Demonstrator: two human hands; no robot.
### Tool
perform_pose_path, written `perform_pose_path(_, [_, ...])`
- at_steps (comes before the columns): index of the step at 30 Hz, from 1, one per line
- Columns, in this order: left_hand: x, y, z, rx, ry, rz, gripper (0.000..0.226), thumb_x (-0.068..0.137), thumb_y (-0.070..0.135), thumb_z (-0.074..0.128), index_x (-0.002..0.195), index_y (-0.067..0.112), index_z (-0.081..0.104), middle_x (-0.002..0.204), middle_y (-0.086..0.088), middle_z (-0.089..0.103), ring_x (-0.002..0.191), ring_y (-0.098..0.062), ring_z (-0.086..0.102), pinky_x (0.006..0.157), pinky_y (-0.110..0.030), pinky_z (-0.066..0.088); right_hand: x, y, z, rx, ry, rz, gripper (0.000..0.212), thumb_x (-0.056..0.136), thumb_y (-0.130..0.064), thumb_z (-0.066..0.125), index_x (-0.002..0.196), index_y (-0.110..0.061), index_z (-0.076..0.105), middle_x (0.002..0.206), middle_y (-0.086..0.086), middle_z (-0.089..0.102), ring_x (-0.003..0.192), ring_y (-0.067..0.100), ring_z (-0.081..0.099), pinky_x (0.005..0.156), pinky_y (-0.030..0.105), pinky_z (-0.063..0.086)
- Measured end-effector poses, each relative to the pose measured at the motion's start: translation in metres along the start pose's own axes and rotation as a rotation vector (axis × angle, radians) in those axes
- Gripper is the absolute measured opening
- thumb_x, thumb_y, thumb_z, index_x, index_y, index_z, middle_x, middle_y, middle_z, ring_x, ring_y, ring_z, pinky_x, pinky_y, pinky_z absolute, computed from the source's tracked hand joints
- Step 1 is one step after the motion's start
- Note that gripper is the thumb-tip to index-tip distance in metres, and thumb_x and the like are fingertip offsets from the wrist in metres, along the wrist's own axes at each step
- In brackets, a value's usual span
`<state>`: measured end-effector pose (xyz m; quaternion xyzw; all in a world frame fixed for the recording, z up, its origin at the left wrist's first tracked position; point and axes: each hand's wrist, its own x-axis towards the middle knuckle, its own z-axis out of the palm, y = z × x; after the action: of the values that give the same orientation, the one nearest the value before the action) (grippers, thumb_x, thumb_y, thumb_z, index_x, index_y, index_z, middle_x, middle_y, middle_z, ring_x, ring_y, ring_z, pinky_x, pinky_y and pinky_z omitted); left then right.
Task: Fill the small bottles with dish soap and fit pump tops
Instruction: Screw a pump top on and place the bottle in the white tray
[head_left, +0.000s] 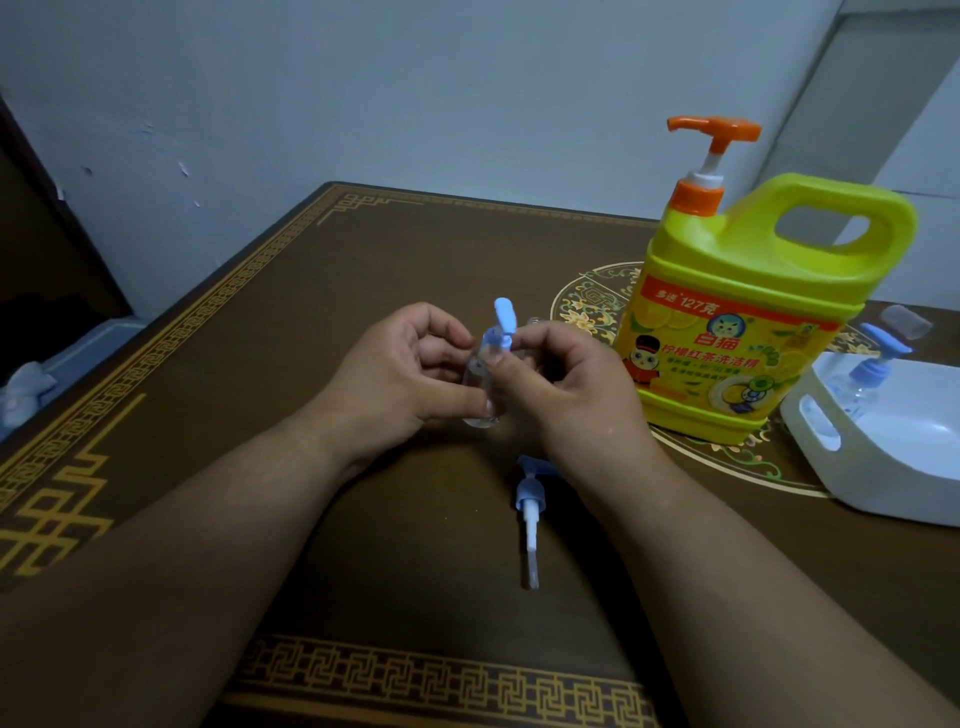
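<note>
A small clear bottle (480, 400) stands upright on the brown table (363, 260), gripped low by my left hand (400, 374). A blue pump top (501, 322) sits on its neck, and my right hand (566, 384) pinches the pump's collar. A second blue pump top (530, 512) with a white stem lies loose on the table just in front of my hands. Another clear bottle rim (535, 321) peeks out behind my right hand. The big yellow dish soap jug (748, 312) with an orange pump stands to the right.
A white plastic tub (883, 467) at the right edge holds a small bottle with a blue pump top (872, 369). A clear cap (906, 321) lies behind it. A wall runs along the table's far edge. The table's left edge drops off near a crumpled cloth (26, 389).
</note>
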<state>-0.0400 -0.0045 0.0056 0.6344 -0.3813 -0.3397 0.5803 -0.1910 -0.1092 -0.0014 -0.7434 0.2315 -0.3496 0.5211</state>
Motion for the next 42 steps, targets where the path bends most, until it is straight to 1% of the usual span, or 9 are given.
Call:
perform_pose_path(4, [0.0007,-0.0009,0.0002,0.007,-0.008,-0.001,0.061,0.069,-0.02,0.083,0.121,-0.004,0.055,0.103,-0.016,0.08,0.098,-0.033,0.079,0.083,-0.043,0.066,-0.0013,-0.0004,-0.0012,0.027,0.003,0.031,0.024,0.088,-0.035,0.08,0.107,-0.025,0.071,0.081,0.006,0.061,0.072,0.016,0.061,0.067,0.033,0.058])
perform_pose_path(9, [0.0009,-0.0015,-0.0012,-0.023,-0.01,0.001,0.067,0.065,-0.015,0.088,0.121,-0.004,0.054,0.106,-0.019,0.079,0.102,-0.037,0.078,0.09,-0.052,0.063,-0.0013,-0.0048,-0.0029,0.015,0.003,-0.006,0.014,0.093,-0.025,0.075,0.107,-0.023,0.075,0.09,0.0,0.074,0.08,0.012,0.072,0.07,0.03,0.061])
perform_pose_path(14, [-0.0003,-0.0008,-0.0002,0.012,-0.02,0.009,0.067,0.065,-0.016,0.088,0.122,-0.001,0.056,0.103,-0.017,0.08,0.098,-0.034,0.079,0.086,-0.046,0.065,-0.001,-0.0027,-0.0018,0.003,0.05,0.029,0.022,0.089,-0.034,0.079,0.108,-0.026,0.072,0.094,0.013,0.068,0.079,0.021,0.068,0.073,0.046,0.062])
perform_pose_path(19, [-0.0012,0.0019,-0.0012,0.015,-0.012,0.015,0.067,0.064,-0.014,0.089,0.121,0.0,0.056,0.103,-0.017,0.08,0.098,-0.033,0.079,0.086,-0.045,0.065,-0.0003,-0.0047,-0.0033,-0.048,0.033,-0.015,0.013,0.093,-0.032,0.075,0.103,-0.024,0.076,0.091,-0.006,0.074,0.082,0.01,0.071,0.074,0.036,0.062])
perform_pose_path(24, [-0.0028,0.0053,0.0007,0.037,-0.017,0.008,0.064,0.067,-0.018,0.086,0.12,-0.002,0.055,0.1,-0.014,0.08,0.092,-0.027,0.08,0.075,-0.033,0.065,-0.0001,-0.0016,-0.003,-0.001,0.043,0.022,0.021,0.09,-0.035,0.078,0.108,-0.025,0.072,0.094,0.008,0.07,0.086,0.026,0.07,0.072,0.039,0.064])
perform_pose_path(28, [-0.0031,0.0059,-0.0003,0.041,-0.025,0.004,0.064,0.066,-0.012,0.089,0.119,0.003,0.057,0.102,-0.012,0.081,0.095,-0.027,0.08,0.08,-0.037,0.065,0.0008,-0.0042,-0.0038,-0.029,0.033,0.011,0.018,0.094,-0.027,0.071,0.111,-0.024,0.077,0.102,-0.004,0.073,0.093,0.011,0.07,0.08,0.032,0.06])
perform_pose_path(34, [-0.003,0.0048,0.0013,0.021,-0.017,0.012,0.062,0.066,-0.019,0.085,0.118,0.0,0.056,0.099,-0.014,0.081,0.09,-0.025,0.08,0.071,-0.028,0.063,0.0004,-0.0021,-0.0028,-0.021,0.036,0.008,0.015,0.089,-0.031,0.079,0.1,-0.022,0.074,0.09,0.008,0.07,0.078,0.017,0.069,0.069,0.035,0.061])
perform_pose_path(38, [-0.0017,0.0043,-0.0006,0.033,-0.029,0.01,0.064,0.065,-0.015,0.088,0.119,0.002,0.056,0.102,-0.014,0.08,0.095,-0.028,0.08,0.078,-0.037,0.065,0.002,-0.0027,-0.002,-0.085,0.021,-0.023,0.016,0.091,-0.036,0.073,0.102,-0.025,0.078,0.098,0.0,0.072,0.089,0.016,0.07,0.079,0.043,0.061])
perform_pose_path(42, [-0.0029,0.0045,0.0003,0.039,-0.029,0.015,0.064,0.065,-0.016,0.087,0.119,0.001,0.056,0.101,-0.015,0.08,0.094,-0.029,0.08,0.078,-0.037,0.066,0.0017,-0.0007,-0.0027,-0.137,0.041,-0.047,0.015,0.088,-0.037,0.079,0.094,-0.024,0.075,0.088,-0.004,0.069,0.079,0.014,0.066,0.07,0.037,0.06])
